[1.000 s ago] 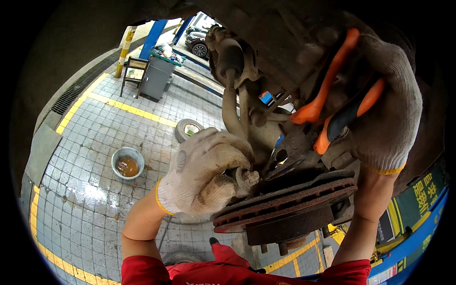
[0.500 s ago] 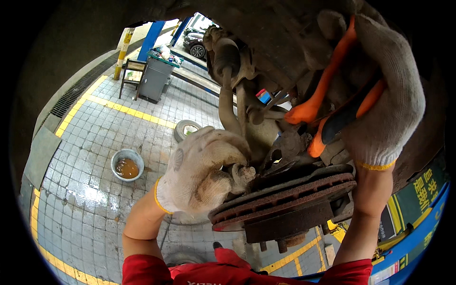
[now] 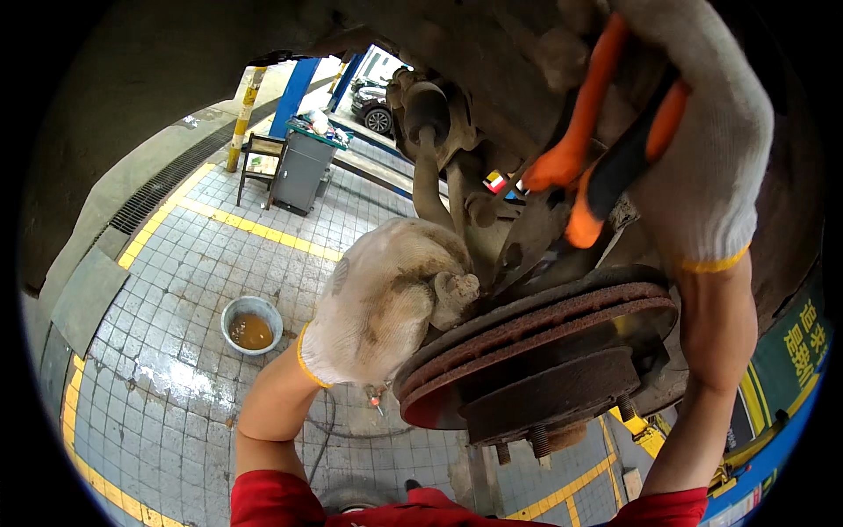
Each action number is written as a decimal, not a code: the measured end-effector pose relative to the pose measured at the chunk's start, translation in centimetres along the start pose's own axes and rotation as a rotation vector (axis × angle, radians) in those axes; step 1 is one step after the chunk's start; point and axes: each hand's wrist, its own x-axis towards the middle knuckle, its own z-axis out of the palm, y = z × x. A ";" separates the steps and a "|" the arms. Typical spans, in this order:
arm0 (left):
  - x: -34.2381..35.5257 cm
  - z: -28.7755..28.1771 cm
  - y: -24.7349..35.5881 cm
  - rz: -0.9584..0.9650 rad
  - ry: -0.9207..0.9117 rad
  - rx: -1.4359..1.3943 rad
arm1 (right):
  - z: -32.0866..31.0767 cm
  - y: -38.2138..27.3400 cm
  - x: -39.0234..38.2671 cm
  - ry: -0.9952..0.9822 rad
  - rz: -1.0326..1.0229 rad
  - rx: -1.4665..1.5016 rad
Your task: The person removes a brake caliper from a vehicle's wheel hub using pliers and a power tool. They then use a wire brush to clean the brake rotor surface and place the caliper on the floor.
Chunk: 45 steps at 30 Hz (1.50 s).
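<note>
My right hand (image 3: 707,145), in a white knit glove with a yellow cuff, is closed around the handles of orange-and-black pliers (image 3: 562,158). The two handles stand apart. Their jaws point down toward the dark metal behind the brake disc (image 3: 536,338) and are hard to make out. My left hand (image 3: 382,294), gloved alike and stained, is curled into a fist beside the disc's left rim, just below a steering rod (image 3: 430,189). A dirty, knob-like end (image 3: 457,290) shows at its fingers; whether it is glove or metal I cannot tell. The disc is rusty, with threaded studs (image 3: 539,439) underneath.
The dark underside of the vehicle hangs overhead. On the wet tiled floor stand a bucket of brown liquid (image 3: 252,327), a grey tool cabinet (image 3: 303,171) and a black stool (image 3: 261,162). A hose (image 3: 329,422) lies below my left arm. A blue lift part (image 3: 790,439) is at right.
The whole view has shifted slightly. My right hand and the pliers have moved up and left relative to the disc. My left hand stays curled by the disc's rim.
</note>
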 end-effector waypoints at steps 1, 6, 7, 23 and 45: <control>0.1 0.0 0.3 -0.010 0.000 0.012 | 0.5 -0.2 0.1 0.013 0.094 0.213; 0.0 0.0 0.7 -0.029 0.041 -0.008 | 1.3 -0.3 1.0 -0.027 0.189 0.730; 0.0 -0.2 0.9 -0.047 0.034 0.021 | 1.4 -0.3 1.5 -0.043 0.184 0.785; -0.3 0.8 0.7 -0.098 -0.007 -0.021 | 1.2 -0.3 2.4 0.054 0.341 0.813; 0.1 -0.2 1.3 -0.018 0.005 0.020 | 1.6 -1.4 3.0 -0.012 0.205 0.777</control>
